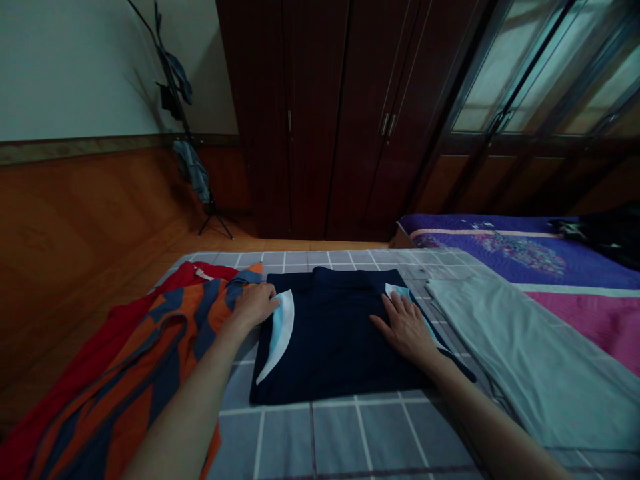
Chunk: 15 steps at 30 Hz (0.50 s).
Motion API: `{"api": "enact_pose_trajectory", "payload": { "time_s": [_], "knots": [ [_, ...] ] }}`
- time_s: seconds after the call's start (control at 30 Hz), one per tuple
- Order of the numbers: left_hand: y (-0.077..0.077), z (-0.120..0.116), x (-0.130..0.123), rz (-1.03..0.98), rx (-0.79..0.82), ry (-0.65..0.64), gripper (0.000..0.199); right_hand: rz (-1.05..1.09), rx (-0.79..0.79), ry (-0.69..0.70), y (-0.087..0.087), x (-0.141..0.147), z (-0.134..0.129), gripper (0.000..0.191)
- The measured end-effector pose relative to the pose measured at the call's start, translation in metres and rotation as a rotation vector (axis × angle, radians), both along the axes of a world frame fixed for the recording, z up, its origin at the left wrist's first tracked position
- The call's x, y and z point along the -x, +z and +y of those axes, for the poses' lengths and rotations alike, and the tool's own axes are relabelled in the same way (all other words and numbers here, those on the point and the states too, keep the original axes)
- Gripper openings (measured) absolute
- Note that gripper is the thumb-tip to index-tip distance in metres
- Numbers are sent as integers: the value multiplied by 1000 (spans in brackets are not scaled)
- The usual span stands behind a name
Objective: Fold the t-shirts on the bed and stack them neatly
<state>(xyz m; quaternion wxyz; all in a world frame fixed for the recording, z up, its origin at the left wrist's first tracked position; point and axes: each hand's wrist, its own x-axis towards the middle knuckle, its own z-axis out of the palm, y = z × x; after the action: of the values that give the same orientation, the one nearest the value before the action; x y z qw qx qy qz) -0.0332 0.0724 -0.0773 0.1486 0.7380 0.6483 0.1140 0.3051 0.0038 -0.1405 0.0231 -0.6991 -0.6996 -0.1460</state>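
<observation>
Left hand point(254, 305): loosely open, fingertips on the left edge of dark navy garment point(340, 333). Right hand point(407, 327): spread flat on its right panel. Garment: folded on checked bedsheet point(335, 437), between striped clothing point(165, 360) and pale cloth point(540, 360).

- The sheet point(337, 437) is being covered centrally by a middle garment point(340, 340).
- Its left is being overlaid by two overlapping garments point(170, 360).
- Its right is being covered by another garment point(540, 360).
- Beyond, a wardrobe point(313, 133) is being flanked by a coat stand point(184, 127), left, and a bed point(475, 230), right.
</observation>
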Motion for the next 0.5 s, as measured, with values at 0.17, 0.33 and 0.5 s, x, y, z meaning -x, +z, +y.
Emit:
{"api": "enact_pose_trajectory", "payload": {
  "time_s": [0.17, 0.33, 0.5],
  "knots": [
    [7, 1, -1, -91, 15, -15, 11, 27, -4, 1, -1, -1, 0, 69],
    [8, 2, 0, -249, 29, 16, 12, 58, -20, 11, -2, -1, 1, 68],
    [-2, 5, -2, -524, 130, 48, 8, 59, -17, 10, -1, -1, 0, 68]
  ]
}}
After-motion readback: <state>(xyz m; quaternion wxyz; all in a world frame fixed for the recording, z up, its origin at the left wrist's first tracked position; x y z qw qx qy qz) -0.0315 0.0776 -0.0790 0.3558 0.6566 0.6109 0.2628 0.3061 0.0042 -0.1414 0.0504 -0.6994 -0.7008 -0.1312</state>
